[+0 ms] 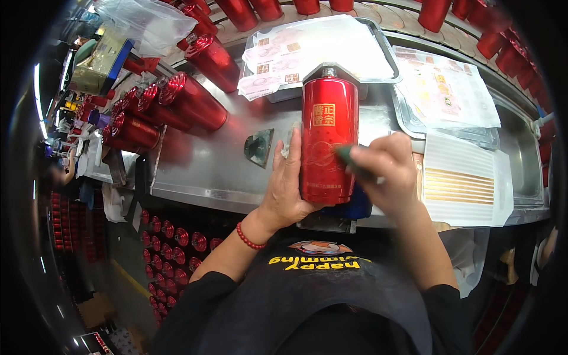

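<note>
A glossy red bottle (330, 112) with a gold square mark and a paler line drawing lies in front of me, its neck pointing away. My left hand (287, 188) holds it, fingers along its left side and thumb near its base. A scrap of white material shows by the left fingers. My right hand (387, 171), smeared by motion, grips a dark green tool (344, 154); its tip meets the bottle's front over the line drawing, and its exact kind cannot be made out. Under the bottle's base a blue support (361, 207) shows in part.
A metal tray (387, 44) with printed transfer sheets (278, 56) stands behind. More sheets (449, 89) and a gold-striped sheet (461, 183) lie right, near a sink (523, 154). A dark flat piece (258, 148) and several red bottles (192, 100) are at left.
</note>
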Available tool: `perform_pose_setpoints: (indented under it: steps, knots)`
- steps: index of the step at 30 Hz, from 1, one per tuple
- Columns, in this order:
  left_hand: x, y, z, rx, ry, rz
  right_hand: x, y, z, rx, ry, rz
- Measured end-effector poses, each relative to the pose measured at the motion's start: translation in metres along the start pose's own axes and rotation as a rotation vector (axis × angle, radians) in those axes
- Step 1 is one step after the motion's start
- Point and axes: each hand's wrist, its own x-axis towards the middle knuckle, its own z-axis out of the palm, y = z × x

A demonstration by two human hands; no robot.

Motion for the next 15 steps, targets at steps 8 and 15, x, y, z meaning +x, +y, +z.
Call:
perform_pose_setpoints:
  steps: [8,15]
  knots:
    - [0.003,-0.009,0.000,0.022,-0.044,-0.090,0.025,0.039,-0.003,0.153,0.024,0.420]
    - [-0.008,-0.002,0.000,0.081,0.033,-0.119,0.032,0.011,-0.029,0.525,-0.547,0.446]
